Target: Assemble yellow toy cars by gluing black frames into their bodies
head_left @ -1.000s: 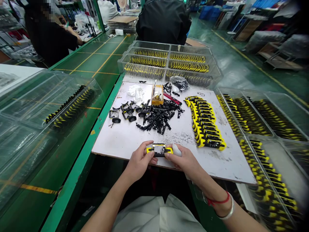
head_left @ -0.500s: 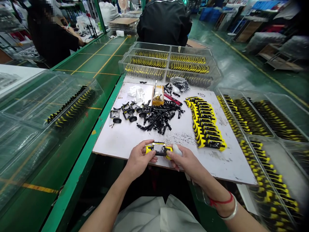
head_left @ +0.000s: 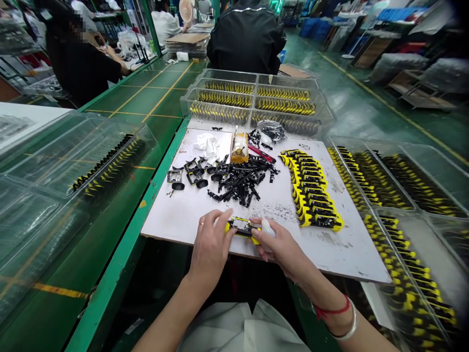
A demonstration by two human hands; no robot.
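Between my two hands, over the front of the white board (head_left: 176, 215), is a yellow-and-black plastic frame (head_left: 242, 227). My left hand (head_left: 212, 239) grips its left end with bent fingers. My right hand (head_left: 278, 244) pinches its right end and also has a small white bottle-like piece (head_left: 267, 229) against the palm. Beyond them lies a pile of loose black plastic parts (head_left: 244, 181). Black frames with round pads (head_left: 198, 173) sit left of the pile. On the right, a row of yellow-and-black frames (head_left: 315, 190) stands packed together.
Clear trays of yellow-and-black parts stand at the back (head_left: 252, 105), right (head_left: 399, 205) and left (head_left: 110, 166). A small yellow box (head_left: 240, 152), a red-handled tool (head_left: 261, 152) and white tissue (head_left: 208, 146) lie on the board. Two people sit beyond.
My left hand has turned over the left end of the frame, its back now facing up and covering more of that end. My right hand keeps its hold on the right end.
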